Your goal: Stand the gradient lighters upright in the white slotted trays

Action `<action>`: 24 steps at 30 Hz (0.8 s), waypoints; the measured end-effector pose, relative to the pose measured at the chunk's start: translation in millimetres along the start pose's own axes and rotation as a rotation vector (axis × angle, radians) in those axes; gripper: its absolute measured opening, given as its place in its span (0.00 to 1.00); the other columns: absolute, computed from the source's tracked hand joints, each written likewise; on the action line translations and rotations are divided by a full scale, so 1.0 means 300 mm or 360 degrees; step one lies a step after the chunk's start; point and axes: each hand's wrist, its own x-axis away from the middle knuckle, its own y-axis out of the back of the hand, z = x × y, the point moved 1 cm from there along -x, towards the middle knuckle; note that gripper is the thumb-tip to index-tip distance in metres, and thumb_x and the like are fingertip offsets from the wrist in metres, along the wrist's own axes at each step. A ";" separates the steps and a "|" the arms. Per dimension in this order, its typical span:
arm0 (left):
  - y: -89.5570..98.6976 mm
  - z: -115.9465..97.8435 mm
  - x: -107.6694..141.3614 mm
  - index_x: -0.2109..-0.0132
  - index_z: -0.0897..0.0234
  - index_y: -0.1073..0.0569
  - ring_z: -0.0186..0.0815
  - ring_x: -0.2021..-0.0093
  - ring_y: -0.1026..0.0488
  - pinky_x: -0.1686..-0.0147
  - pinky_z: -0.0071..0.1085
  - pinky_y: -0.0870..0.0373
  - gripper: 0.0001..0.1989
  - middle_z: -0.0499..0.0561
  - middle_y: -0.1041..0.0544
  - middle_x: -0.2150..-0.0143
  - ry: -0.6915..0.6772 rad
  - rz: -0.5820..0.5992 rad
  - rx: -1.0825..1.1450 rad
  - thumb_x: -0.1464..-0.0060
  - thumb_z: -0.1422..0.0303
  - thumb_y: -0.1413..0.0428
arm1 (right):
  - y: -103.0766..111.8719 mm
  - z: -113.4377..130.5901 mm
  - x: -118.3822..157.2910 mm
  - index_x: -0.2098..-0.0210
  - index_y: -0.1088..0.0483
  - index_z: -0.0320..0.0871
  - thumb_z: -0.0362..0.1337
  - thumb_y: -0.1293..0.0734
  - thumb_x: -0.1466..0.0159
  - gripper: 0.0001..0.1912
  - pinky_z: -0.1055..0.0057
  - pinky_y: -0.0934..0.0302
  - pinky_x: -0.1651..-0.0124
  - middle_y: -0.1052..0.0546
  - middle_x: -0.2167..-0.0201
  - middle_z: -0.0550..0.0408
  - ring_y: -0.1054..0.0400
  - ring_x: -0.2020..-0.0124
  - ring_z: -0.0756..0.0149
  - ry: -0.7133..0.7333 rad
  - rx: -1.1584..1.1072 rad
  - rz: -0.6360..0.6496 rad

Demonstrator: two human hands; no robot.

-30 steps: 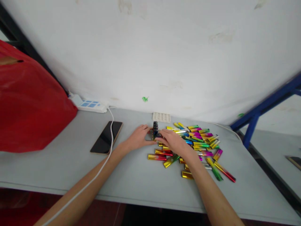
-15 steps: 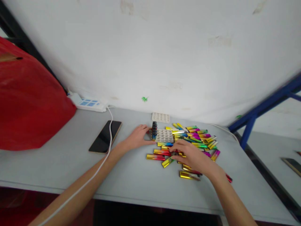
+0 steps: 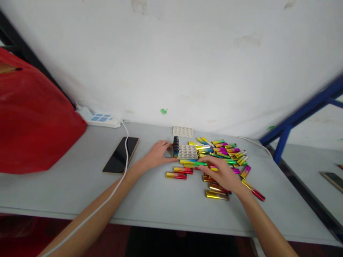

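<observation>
Ylw/grn tube [image 3: 191, 165], held, horiz | wht tray [image 3: 189, 152], upright tubes [image 3: 175, 146] L edge

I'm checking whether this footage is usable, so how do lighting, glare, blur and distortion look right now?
Head view: bright glints on the metallic tubes; head view: overall softness, the yellow-green tube in the right hand seemingly smeared; head view: the wall fairly evenly lit, the space below the table nearly black; head view: probable wide-angle stretching of the red bag at the left edge.

Open air above the holed tray [image 3: 189, 152], upright tubes [image 3: 175, 146] and left hand [image 3: 158, 155] blocking its left, loose tubes [image 3: 222, 150] crowding its right
</observation>
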 end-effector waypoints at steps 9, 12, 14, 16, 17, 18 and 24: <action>-0.007 0.014 0.004 0.49 0.61 0.19 0.52 0.50 0.21 0.47 0.44 0.25 0.30 0.58 0.18 0.51 -0.0018 -0.0042 0.0038 0.42 0.41 0.30 | -0.055 0.046 -0.216 0.58 0.20 0.47 0.63 0.24 0.32 0.25 0.67 0.36 0.64 0.30 0.73 0.61 0.36 0.70 0.65 -0.0142 -0.0725 -0.0780; -0.003 0.011 0.004 0.48 0.61 0.19 0.52 0.50 0.21 0.47 0.44 0.25 0.29 0.58 0.18 0.51 -0.0021 -0.0049 0.0044 0.42 0.41 0.30 | -0.085 0.060 -0.273 0.61 0.25 0.48 0.67 0.27 0.33 0.28 0.67 0.34 0.62 0.26 0.68 0.59 0.33 0.66 0.63 -0.0125 -0.0779 -0.0794; 0.001 0.008 0.004 0.49 0.61 0.20 0.52 0.50 0.21 0.47 0.44 0.25 0.28 0.58 0.18 0.51 -0.0027 -0.0039 0.0040 0.41 0.42 0.30 | -0.111 0.060 -0.295 0.57 0.28 0.51 0.69 0.27 0.33 0.28 0.67 0.33 0.62 0.25 0.68 0.60 0.31 0.67 0.63 -0.0160 -0.0984 -0.0668; 0.007 0.005 0.003 0.50 0.61 0.20 0.52 0.50 0.21 0.47 0.45 0.25 0.27 0.58 0.18 0.52 -0.0035 -0.0026 0.0044 0.41 0.43 0.30 | -0.139 0.055 -0.301 0.54 0.30 0.52 0.68 0.28 0.32 0.27 0.68 0.34 0.65 0.28 0.73 0.64 0.34 0.73 0.65 -0.0191 -0.1171 -0.0535; 0.009 0.003 0.003 0.50 0.61 0.20 0.52 0.51 0.21 0.47 0.45 0.25 0.26 0.58 0.18 0.52 -0.0040 -0.0020 0.0050 0.41 0.44 0.30 | -0.152 0.051 -0.299 0.53 0.31 0.53 0.67 0.28 0.31 0.26 0.69 0.35 0.67 0.31 0.76 0.66 0.36 0.76 0.66 -0.0197 -0.1228 -0.0495; 0.012 0.002 0.002 0.50 0.61 0.20 0.52 0.51 0.21 0.47 0.45 0.25 0.26 0.58 0.18 0.52 -0.0043 -0.0013 0.0057 0.41 0.44 0.31 | -0.165 0.046 -0.295 0.52 0.31 0.53 0.66 0.27 0.31 0.26 0.70 0.37 0.69 0.34 0.78 0.68 0.40 0.78 0.68 -0.0205 -0.1262 -0.0475; 0.026 0.006 -0.003 0.53 0.61 0.22 0.53 0.51 0.21 0.48 0.45 0.24 0.22 0.58 0.19 0.53 -0.0054 0.0003 0.0107 0.42 0.48 0.30 | -0.217 0.037 -0.264 0.58 0.32 0.52 0.73 0.25 0.38 0.33 0.75 0.61 0.78 0.45 0.78 0.70 0.57 0.81 0.74 -0.0450 -0.1374 -0.0403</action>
